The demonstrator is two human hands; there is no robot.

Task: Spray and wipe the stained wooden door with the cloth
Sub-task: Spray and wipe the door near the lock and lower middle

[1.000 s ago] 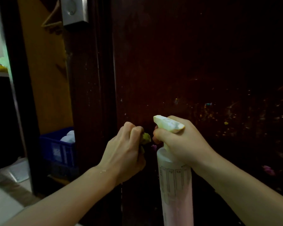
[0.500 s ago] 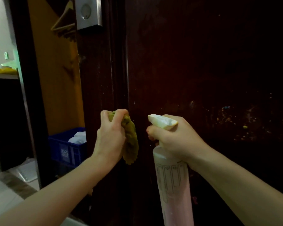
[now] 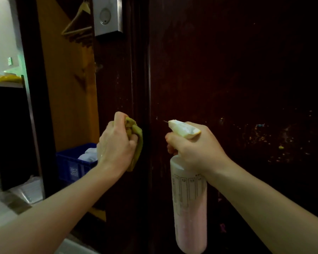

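In the lower foreground, two bare forearms extend up and forward from the bottom corners toward a dark surface. The right hand (image 3: 196, 149) grasps the neck of a spray bottle (image 3: 190, 202), fingers curled around the trigger area. The bottle is upright, translucent, printed with a graduated scale, and holds pale pink liquid. Its cream-coloured spray head (image 3: 184, 129) sits above the hand, nozzle pointing left and forward at the door; the nozzle tip is near the surface, and contact cannot be determined.

To the left, at about the same height, the left hand (image 3: 116, 145) clenches a bunched yellow-green cloth (image 3: 137, 142). Part of the cloth protrudes above the knuckles and part hangs below the palm along the right side of the hand. The cloth lies against the vertical moulding of the stained wooden door (image 3: 228, 70), just left of the groove that separates moulding from main panel. The two hands are near each other but apart.

The door fills the centre and right of the view. Its dark brown panel carries scattered small specks (image 3: 264, 140) of yellow, blue and pink residue, concentrated on the right side at hand height.

Higher, on the door's left edge, a metal lock plate (image 3: 107, 15) is mounted. Beyond the edge stand an orange-brown panel (image 3: 66, 88) with a wooden hanger (image 3: 77, 22), and lower down a blue crate (image 3: 72, 162) holding white items.
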